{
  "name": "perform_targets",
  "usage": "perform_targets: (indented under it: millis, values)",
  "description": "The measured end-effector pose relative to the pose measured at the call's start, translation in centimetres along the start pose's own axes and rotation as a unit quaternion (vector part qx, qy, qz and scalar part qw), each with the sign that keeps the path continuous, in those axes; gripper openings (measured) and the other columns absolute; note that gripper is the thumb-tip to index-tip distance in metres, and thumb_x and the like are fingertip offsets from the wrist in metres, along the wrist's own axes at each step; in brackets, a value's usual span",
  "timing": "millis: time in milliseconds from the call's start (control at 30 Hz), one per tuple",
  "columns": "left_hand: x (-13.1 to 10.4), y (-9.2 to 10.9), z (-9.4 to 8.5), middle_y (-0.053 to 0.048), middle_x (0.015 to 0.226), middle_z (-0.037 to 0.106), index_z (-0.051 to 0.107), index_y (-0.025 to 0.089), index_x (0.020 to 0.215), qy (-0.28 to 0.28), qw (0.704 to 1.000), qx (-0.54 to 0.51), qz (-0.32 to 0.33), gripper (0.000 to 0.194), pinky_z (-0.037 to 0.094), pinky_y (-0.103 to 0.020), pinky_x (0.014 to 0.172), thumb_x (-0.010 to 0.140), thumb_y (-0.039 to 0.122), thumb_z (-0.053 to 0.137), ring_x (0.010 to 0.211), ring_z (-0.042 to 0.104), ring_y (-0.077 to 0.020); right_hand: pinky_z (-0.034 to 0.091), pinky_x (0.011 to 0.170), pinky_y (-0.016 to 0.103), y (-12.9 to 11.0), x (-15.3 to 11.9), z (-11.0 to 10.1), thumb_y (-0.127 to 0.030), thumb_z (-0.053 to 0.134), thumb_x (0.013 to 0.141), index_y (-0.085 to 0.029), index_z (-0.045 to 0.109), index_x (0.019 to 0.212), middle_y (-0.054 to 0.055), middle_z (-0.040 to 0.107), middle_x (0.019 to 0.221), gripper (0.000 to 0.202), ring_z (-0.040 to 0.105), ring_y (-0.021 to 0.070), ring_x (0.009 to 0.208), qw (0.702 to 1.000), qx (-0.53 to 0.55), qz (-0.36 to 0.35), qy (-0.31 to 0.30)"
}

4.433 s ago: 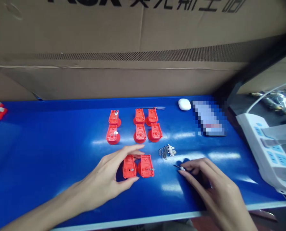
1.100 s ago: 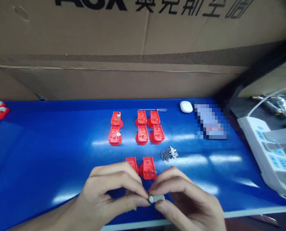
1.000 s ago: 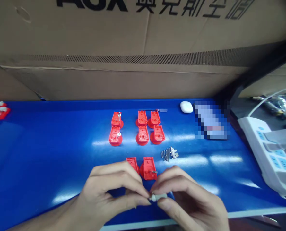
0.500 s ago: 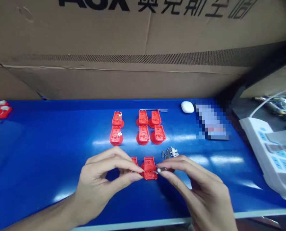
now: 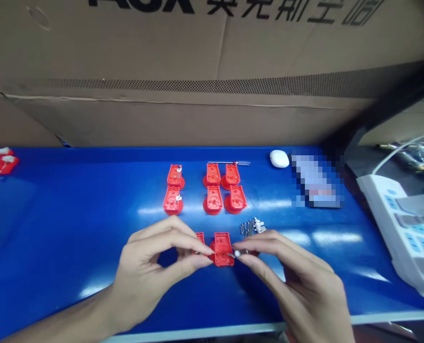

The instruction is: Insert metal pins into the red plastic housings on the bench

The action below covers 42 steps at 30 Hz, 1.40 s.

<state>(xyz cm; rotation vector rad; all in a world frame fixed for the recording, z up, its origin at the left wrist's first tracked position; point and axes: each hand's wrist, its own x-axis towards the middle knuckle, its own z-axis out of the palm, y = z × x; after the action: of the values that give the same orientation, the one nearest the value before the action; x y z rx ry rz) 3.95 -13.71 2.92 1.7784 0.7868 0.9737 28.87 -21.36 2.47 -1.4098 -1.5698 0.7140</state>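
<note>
My left hand (image 5: 158,269) is closed in a pinch, its fingertips beside the left edge of a red plastic housing (image 5: 221,242). Whatever lies between those fingertips is too small to make out. On the other side, my right hand (image 5: 297,274) pinches a small metal pin with a white tip (image 5: 237,253), close to the housing's right edge. The housing lies with its hollow side up and shows small posts inside. A second red housing (image 5: 200,236) is mostly hidden behind my left fingers. Beyond my right fingertips lie several small springs and metal pins (image 5: 248,227) beside white plastic pieces (image 5: 258,225).
Several more red housings (image 5: 213,199) stand in rows farther back, two on the left holding white parts. Behind them lies a screwdriver (image 5: 242,163). A white case (image 5: 279,158), a blurred phone-like object (image 5: 315,183) and a power strip (image 5: 400,228) are to the right. Cardboard (image 5: 162,119) backs the blue table.
The view has shifted very slightly. Both hands keep almost the same pinch and place around the red housing.
</note>
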Motion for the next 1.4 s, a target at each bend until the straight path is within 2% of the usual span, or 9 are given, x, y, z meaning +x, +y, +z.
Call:
perform_targets:
  millis: [300, 600, 800, 967, 1100, 1233, 1333, 1400]
  values:
    - [0.0, 0.0, 0.0, -0.003, 0.095, 0.081, 0.087, 0.025, 0.107, 0.0, 1.0, -0.001, -0.003, 0.017, 0.061, -0.027, 0.076, 0.096, 0.013, 0.086, 0.083, 0.075, -0.0153, 0.064, 0.087, 0.026, 0.3, 0.0, 0.0, -0.022, 0.076, 0.104, -0.031, 0.079, 0.116, 0.0, 0.082, 0.108, 0.015, 0.079, 0.0185, 0.1, 1.0, -0.012, -0.021, -0.014]
    - [0.0, 0.0, 0.1, -0.003, 0.094, 0.08, 0.086, 0.025, 0.107, 0.002, 1.0, 0.006, 0.007, 0.018, 0.059, -0.027, 0.073, 0.096, 0.012, 0.086, 0.083, 0.074, -0.0153, 0.061, 0.109, 0.029, 0.7, -0.7, -0.7, -0.008, 0.064, 0.107, -0.029, 0.07, 0.137, 0.003, 0.075, 0.129, 0.038, 0.074, 0.0177, 0.119, 0.99, -0.078, -0.087, -0.082]
    - [-0.1, -0.2, 0.2, -0.002, 0.091, 0.079, 0.085, 0.024, 0.109, 0.013, 1.0, -0.009, -0.007, 0.019, 0.06, -0.027, 0.07, 0.094, 0.014, 0.088, 0.078, 0.073, -0.0149, 0.066, 0.095, 0.029, 0.8, -0.5, -0.4, -0.014, 0.066, 0.107, -0.028, 0.071, 0.131, 0.005, 0.077, 0.12, 0.028, 0.077, 0.0201, 0.109, 0.991, -0.077, -0.084, -0.072]
    - [-0.1, 0.1, 0.7, 0.0, 0.087, 0.08, 0.082, 0.022, 0.108, 0.045, 0.997, -0.06, -0.033, 0.025, 0.064, -0.023, 0.066, 0.088, 0.012, 0.093, 0.069, 0.072, -0.0117, 0.066, 0.099, 0.031, 0.8, -0.7, -0.3, -0.015, 0.062, 0.109, -0.031, 0.071, 0.135, 0.004, 0.077, 0.123, 0.032, 0.076, 0.0207, 0.115, 0.992, -0.066, -0.07, -0.087]
    - [-0.4, 0.2, 0.8, 0.001, 0.093, 0.086, 0.08, 0.023, 0.113, 0.048, 0.995, -0.084, -0.033, 0.035, 0.071, -0.023, 0.077, 0.086, 0.006, 0.093, 0.079, 0.083, -0.0149, 0.064, 0.1, 0.032, 0.1, -0.7, -0.3, -0.021, 0.069, 0.108, -0.029, 0.069, 0.135, 0.005, 0.073, 0.126, 0.028, 0.074, 0.0201, 0.117, 0.992, -0.086, -0.07, -0.06]
    - [-0.8, 0.1, 0.6, 0.0, 0.099, 0.09, 0.077, 0.025, 0.118, 0.036, 0.995, -0.083, -0.037, 0.041, 0.073, -0.027, 0.085, 0.087, 0.005, 0.093, 0.088, 0.088, -0.0204, 0.063, 0.101, 0.033, -0.9, -0.7, -0.6, -0.026, 0.075, 0.104, -0.027, 0.071, 0.135, 0.008, 0.068, 0.134, 0.031, 0.072, 0.0221, 0.122, 0.988, -0.127, -0.082, 0.002]
    - [-0.9, 0.1, 0.6, 0.0, 0.103, 0.09, 0.076, 0.026, 0.122, 0.016, 0.994, -0.099, -0.033, 0.043, 0.073, -0.025, 0.088, 0.088, 0.004, 0.091, 0.091, 0.089, -0.0206, 0.065, 0.094, 0.032, -1.9, -0.8, -0.6, -0.025, 0.077, 0.102, -0.028, 0.073, 0.132, 0.008, 0.069, 0.132, 0.031, 0.075, 0.0219, 0.114, 0.983, -0.149, -0.094, 0.044]
    - [-0.8, 0.2, 0.6, 0.001, 0.104, 0.09, 0.076, 0.027, 0.126, -0.002, 0.991, -0.126, -0.037, 0.047, 0.072, -0.023, 0.09, 0.089, 0.001, 0.089, 0.092, 0.089, -0.019, 0.066, 0.085, 0.03, -2.6, -0.7, -0.3, -0.02, 0.08, 0.099, -0.029, 0.075, 0.129, 0.007, 0.072, 0.121, 0.032, 0.076, 0.0206, 0.104, 0.98, -0.15, -0.123, 0.04]
